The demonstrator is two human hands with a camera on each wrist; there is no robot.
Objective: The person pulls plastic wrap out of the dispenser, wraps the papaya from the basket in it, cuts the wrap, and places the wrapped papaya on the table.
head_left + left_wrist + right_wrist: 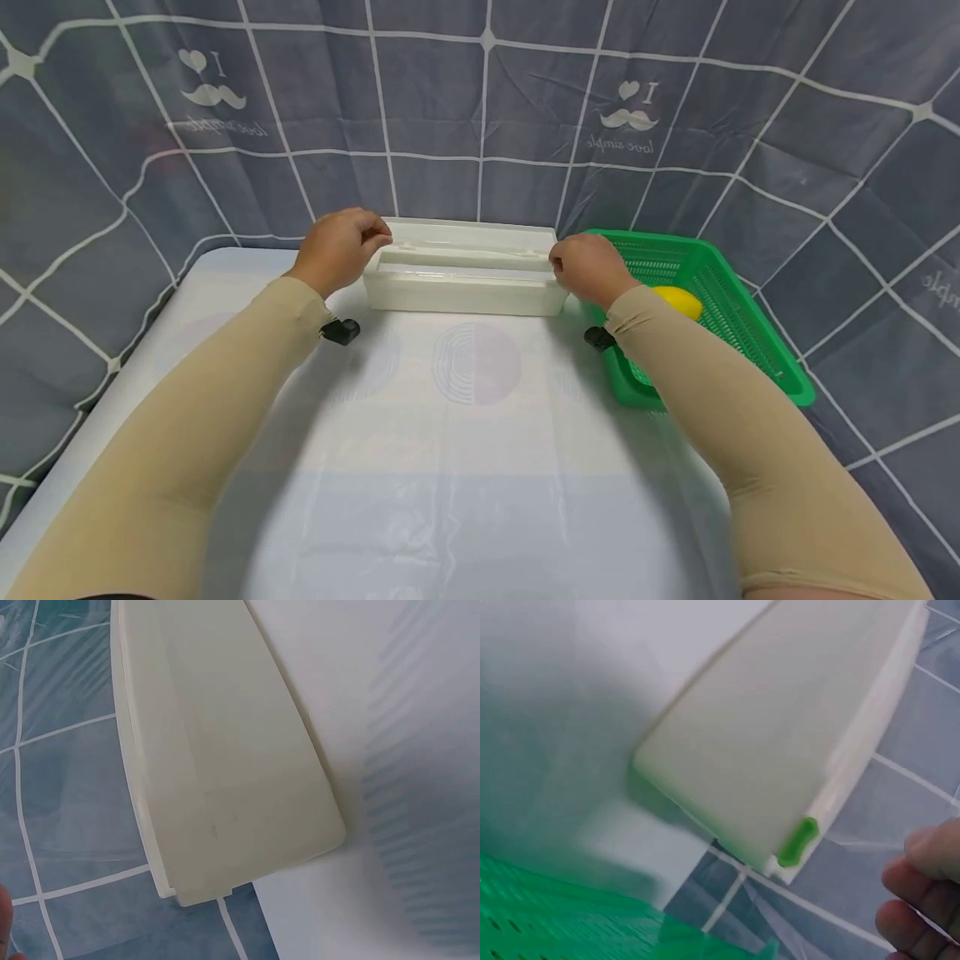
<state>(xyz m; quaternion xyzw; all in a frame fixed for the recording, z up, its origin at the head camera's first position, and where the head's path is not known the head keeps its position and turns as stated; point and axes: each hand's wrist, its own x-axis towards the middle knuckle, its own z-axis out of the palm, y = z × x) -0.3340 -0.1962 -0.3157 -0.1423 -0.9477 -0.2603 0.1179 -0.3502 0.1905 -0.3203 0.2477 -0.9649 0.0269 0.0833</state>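
Note:
A long white box stands at the back of the table, its top partly raised. Both hands are at the raised lid, one at each end. My left hand pinches its left corner between thumb and fingers. At the opposite corner my right hand grips with curled fingers. The box's long plain side fills the left wrist view, with only a sliver of fingers at the edge. In the right wrist view a green patch shows at the box's end, beside the curled fingers.
A green plastic basket stands to the right of the box, partly behind my right forearm. In it lies a yellow rounded object. A pale patterned cloth covers the table. Grey checked curtains hang close behind and along the sides.

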